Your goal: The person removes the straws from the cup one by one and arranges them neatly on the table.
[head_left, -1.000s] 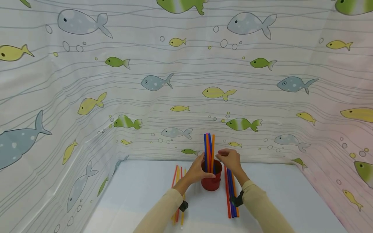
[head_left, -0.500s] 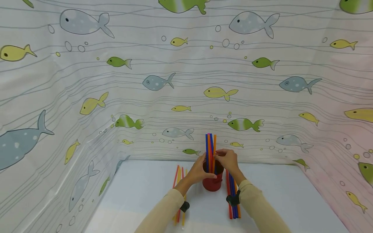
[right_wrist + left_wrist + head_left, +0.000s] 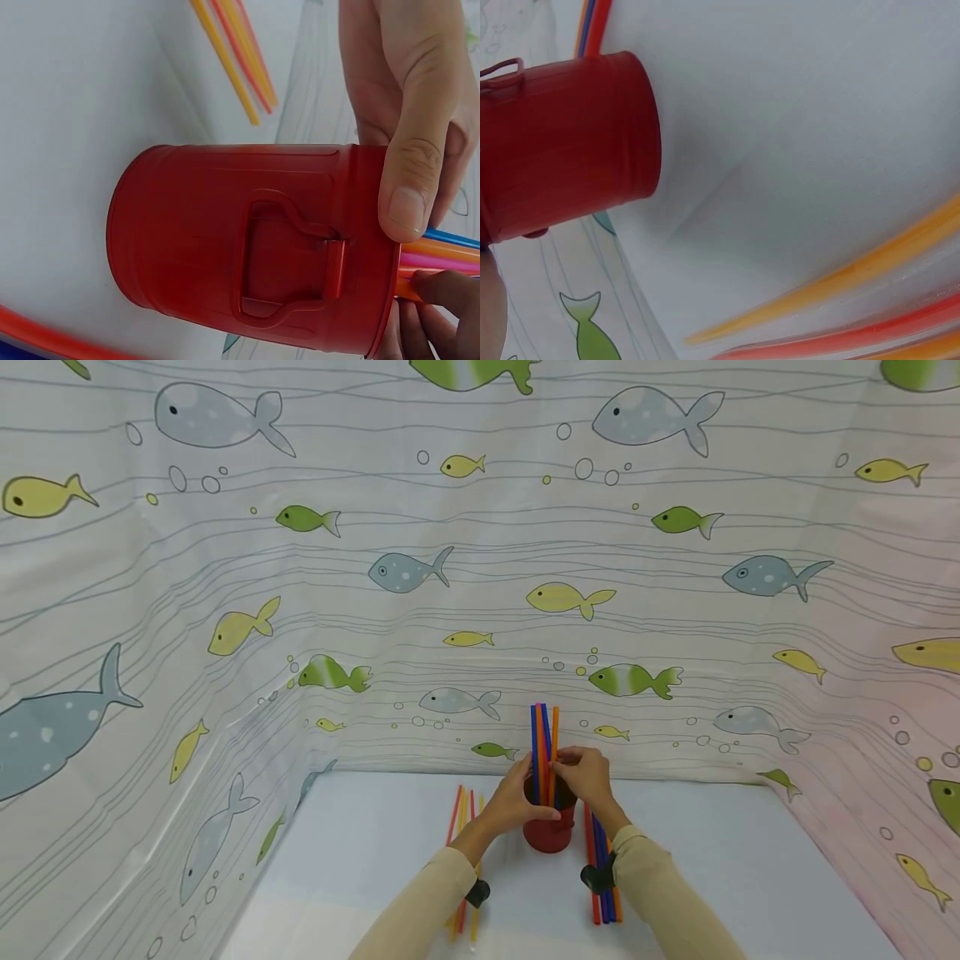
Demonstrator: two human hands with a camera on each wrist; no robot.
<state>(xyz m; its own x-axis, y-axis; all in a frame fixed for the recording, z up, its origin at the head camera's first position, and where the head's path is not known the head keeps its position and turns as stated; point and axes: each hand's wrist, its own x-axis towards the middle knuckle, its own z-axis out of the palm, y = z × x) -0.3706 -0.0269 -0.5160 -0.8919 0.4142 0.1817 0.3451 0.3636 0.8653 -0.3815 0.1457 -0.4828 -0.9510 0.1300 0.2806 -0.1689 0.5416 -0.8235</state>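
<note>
Gripping upright red cup (image 3: 548,837) near its rim with left hand (image 3: 517,800); pinching orange stick (image 3: 556,735) at cup's mouth with right hand (image 3: 588,775). Seemingly partway: seeing several coloured sticks (image 3: 535,743) standing inside, between both hands; finding outside yellow and red sticks (image 3: 855,274) left of left hand, red-blue-orange bundle (image 3: 605,902) bodyward of right hand.

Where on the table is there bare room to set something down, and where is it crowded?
The table is bare left of the left straws and left sleeve, right of the right straws and right sleeve, and in front of the cup, between both sets of straws. It is crowded at the cup's mouth, with the standing straws, left hand and right hand.
</note>
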